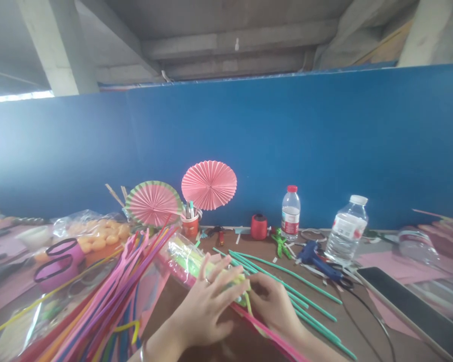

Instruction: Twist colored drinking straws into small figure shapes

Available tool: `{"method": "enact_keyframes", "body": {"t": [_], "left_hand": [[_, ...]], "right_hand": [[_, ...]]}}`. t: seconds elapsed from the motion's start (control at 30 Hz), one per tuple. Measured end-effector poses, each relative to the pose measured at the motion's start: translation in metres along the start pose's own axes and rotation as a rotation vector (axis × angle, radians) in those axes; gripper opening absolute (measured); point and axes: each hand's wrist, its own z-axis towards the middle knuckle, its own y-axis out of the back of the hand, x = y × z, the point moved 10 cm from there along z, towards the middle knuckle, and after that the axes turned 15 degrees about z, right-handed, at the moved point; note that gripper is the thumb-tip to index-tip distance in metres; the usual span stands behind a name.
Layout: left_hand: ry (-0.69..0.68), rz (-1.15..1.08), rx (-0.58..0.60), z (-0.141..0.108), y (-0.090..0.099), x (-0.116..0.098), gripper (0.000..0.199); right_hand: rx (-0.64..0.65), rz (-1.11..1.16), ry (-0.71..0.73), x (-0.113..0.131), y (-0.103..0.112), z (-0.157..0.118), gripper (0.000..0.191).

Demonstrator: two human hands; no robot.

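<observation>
A clear plastic bag [183,256] holding yellow-green and pink strips, which look like pipe cleaners, lies in front of me. Across its near end rests my left hand [211,299], fingers spread, a ring on one of them. My right hand [274,304] is closed at that same end, its fingertips partly hidden; a yellow-green strand shows beside them. Bright pink strips [266,332] run from under the hands toward the lower right. Several teal pipe cleaners [315,301] lie loose on the brown table just beyond my right hand.
Left of the hands lies a bundle of coloured pipe cleaners [117,281], with purple scissors [60,264] farther left. Pink paper fans [209,185] stand at the back. On the right are water bottles [347,231], a blue glue gun [320,261] with its cable, and a phone [411,306].
</observation>
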Motion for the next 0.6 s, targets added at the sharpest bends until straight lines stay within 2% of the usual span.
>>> {"method": "enact_keyframes", "body": {"t": [0.07, 0.13, 0.23, 0.3, 0.4, 0.6], "left_hand": [[-0.072, 0.007, -0.051, 0.001, 0.004, -0.012, 0.056], [-0.074, 0.011, -0.136, 0.0, 0.009, -0.013, 0.042], [-0.076, -0.015, -0.271, -0.006, 0.013, -0.009, 0.032], [-0.115, -0.038, -0.318, -0.011, 0.014, -0.009, 0.032], [-0.154, -0.058, -0.337, -0.014, 0.013, -0.011, 0.033], [-0.126, -0.037, -0.282, -0.01, 0.01, -0.012, 0.037]], "right_hand": [[0.014, 0.035, 0.035, 0.001, -0.006, -0.003, 0.012], [0.013, 0.095, 0.021, -0.003, -0.007, -0.004, 0.012], [-0.015, 0.194, -0.06, -0.018, -0.003, -0.002, 0.012], [-0.05, 0.218, -0.1, -0.026, 0.003, -0.001, 0.011], [-0.101, 0.179, -0.105, -0.027, 0.012, 0.0, 0.011], [-0.135, 0.046, -0.013, -0.009, 0.019, -0.003, 0.013]]}}
